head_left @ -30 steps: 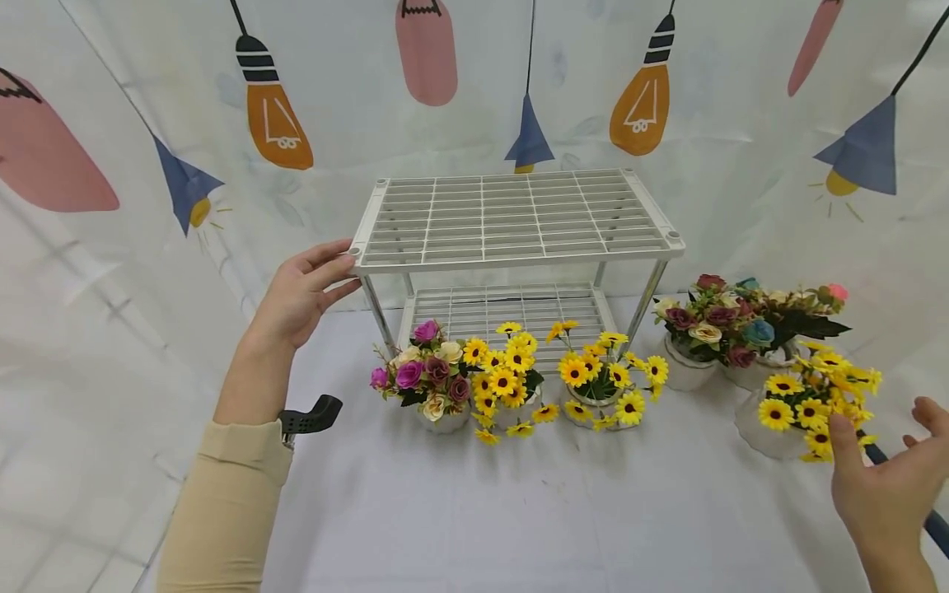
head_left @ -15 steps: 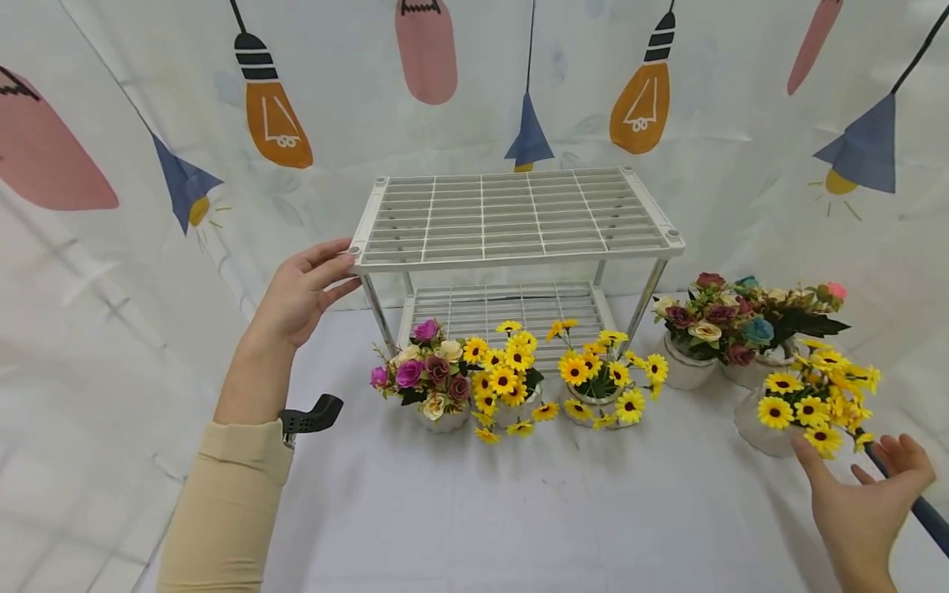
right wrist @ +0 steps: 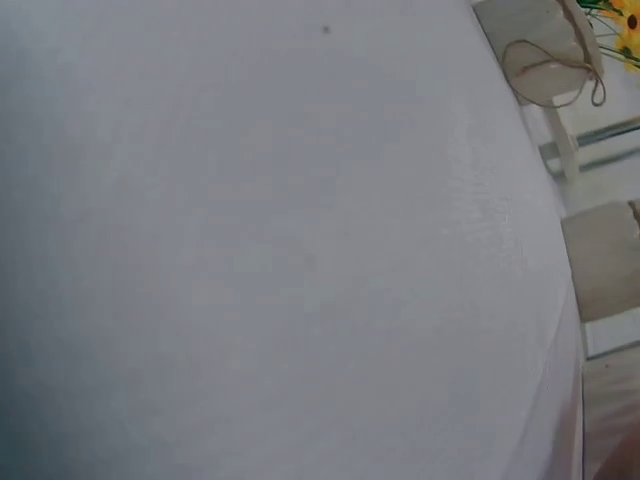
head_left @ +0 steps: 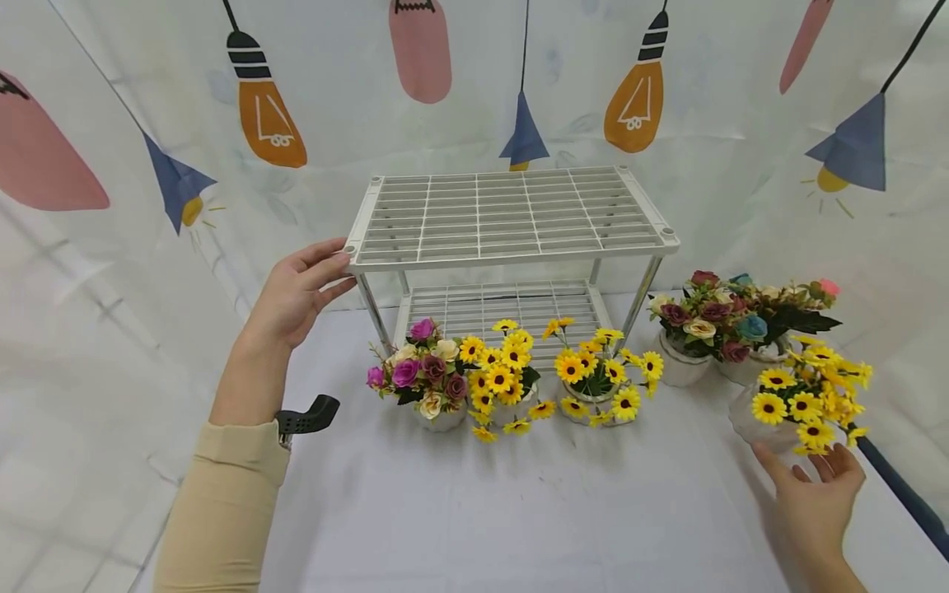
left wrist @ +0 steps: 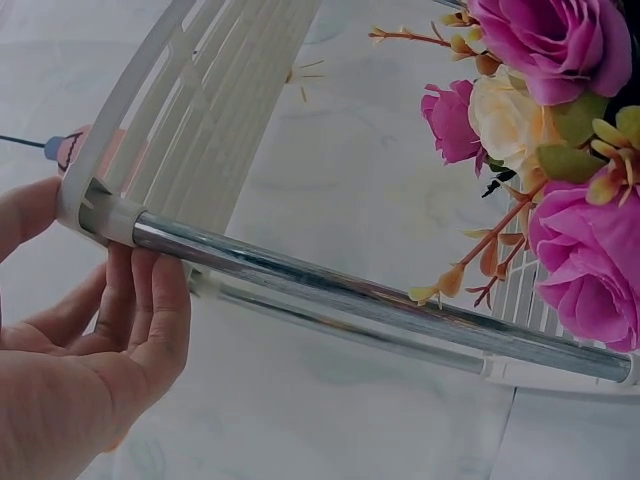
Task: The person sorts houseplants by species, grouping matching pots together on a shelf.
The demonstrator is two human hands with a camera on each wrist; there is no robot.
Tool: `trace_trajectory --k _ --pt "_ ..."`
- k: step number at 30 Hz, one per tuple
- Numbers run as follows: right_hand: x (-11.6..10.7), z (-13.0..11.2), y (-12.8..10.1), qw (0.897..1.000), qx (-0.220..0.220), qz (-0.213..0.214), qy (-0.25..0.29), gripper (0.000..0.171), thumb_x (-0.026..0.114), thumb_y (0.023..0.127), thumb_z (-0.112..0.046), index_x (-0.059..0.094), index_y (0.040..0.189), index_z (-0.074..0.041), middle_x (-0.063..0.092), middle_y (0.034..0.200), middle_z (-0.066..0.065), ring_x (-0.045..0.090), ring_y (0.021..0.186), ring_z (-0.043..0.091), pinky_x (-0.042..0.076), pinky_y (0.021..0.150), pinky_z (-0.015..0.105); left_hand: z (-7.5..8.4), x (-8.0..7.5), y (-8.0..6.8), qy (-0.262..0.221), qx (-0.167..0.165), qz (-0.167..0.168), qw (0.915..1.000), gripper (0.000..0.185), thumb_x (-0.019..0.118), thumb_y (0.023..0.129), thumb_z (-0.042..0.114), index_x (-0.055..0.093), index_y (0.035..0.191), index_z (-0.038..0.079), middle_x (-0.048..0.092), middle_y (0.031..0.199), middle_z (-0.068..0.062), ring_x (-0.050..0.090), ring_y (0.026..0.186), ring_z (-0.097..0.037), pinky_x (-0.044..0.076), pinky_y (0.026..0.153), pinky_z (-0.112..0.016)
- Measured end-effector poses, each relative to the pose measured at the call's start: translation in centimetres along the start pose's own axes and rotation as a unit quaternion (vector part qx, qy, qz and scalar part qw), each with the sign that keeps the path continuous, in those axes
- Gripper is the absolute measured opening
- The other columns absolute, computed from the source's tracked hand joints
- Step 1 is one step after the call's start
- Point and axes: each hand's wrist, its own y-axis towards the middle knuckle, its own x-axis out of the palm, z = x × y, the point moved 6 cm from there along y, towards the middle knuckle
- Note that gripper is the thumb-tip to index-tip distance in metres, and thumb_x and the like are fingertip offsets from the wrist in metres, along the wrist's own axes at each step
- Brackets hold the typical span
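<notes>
The left hand (head_left: pixel 294 288) grips the rack (head_left: pixel 511 259). The right hand (head_left: pixel 814 498), loosely spread beside the rightmost sunflower pot (head_left: pixel 758 428), seems poised for grasping; it should then curl

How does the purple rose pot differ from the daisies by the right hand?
The whitish pot of purple roses also has cream blooms; the whitish pot of yellow daisies, only yellow. The roses stand before the white rack; the daisies, right of it. Both share the tabletop.

Beige sleeve (head_left: pixel 231 494); black wrist strap (head_left: pixel 307 418)
</notes>
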Motion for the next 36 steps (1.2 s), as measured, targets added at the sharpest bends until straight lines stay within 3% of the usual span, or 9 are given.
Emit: trace_trajectory --k 8,17,26,36 --pt "1.0 -0.4 1.2 1.0 -0.019 -0.014 0.018 0.115 0.08 0.087 -0.049 -0.004 0.162 -0.027 0.001 0.171 0.004 0.008 0.156 0.02 0.016 0.123 0.04 0.2 -0.1 0.0 -0.009 0.0 -0.002 1.0 0.062 0.069 0.101 0.019 0.042 0.15 -0.008 0.058 0.13 -0.009 0.06 0.114 -0.019 0.052 0.097 -0.028" --pt "1.9 -0.8 2.2 0.993 -0.039 -0.007 0.113 0.111 0.086 0.085 -0.03 0.006 0.161 -0.036 0.012 0.169 -0.012 0.018 0.152 0.007 0.026 0.116 0.025 -0.1 -0.1 -0.1 -0.004 -0.004 0.0 1.0 0.061 0.069 0.101 0.019 0.044 0.15 -0.008 0.059 0.132 -0.01 0.061 0.113 -0.019 0.052 0.097 -0.027" --pt "1.8 -0.9 3.0 0.999 -0.026 0.012 0.043 0.119 0.089 0.081 -0.038 0.004 0.163 -0.034 0.012 0.169 -0.012 0.008 0.154 0.008 0.006 0.121 0.027 -0.3 0.0 -0.1 0.0 -0.002 0.001 1.0 0.06 0.068 0.102 0.019 0.044 0.15 -0.007 0.061 0.13 -0.01 0.062 0.113 -0.018 0.053 0.095 -0.027" --pt "2.7 -2.0 3.6 0.998 -0.056 -0.011 0.017 0.115 0.087 0.084 -0.04 0.005 0.164 -0.03 0.015 0.17 -0.007 0.011 0.155 0.012 0.008 0.123 0.03 -0.1 -0.1 0.0 -0.007 0.004 0.0 1.0 0.06 0.069 0.101 0.019 0.044 0.149 -0.008 0.061 0.128 -0.009 0.062 0.112 -0.019 0.053 0.095 -0.026"
